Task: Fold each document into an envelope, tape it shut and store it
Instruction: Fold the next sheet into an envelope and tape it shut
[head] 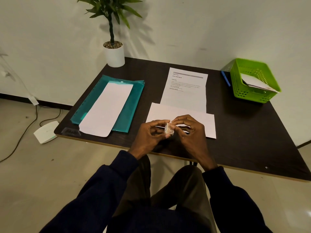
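table [244,132] holds a teal folder [132,105] left, the document [185,95] mid, its near end meeting an envelope [204,122], and a basket [238,86] far right. over the envelope, left hand [149,134] pinches the tape [168,130]; right hand [191,132], fingers curled, pinches its top.

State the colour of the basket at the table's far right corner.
The basket is bright green; the head view shows it best.
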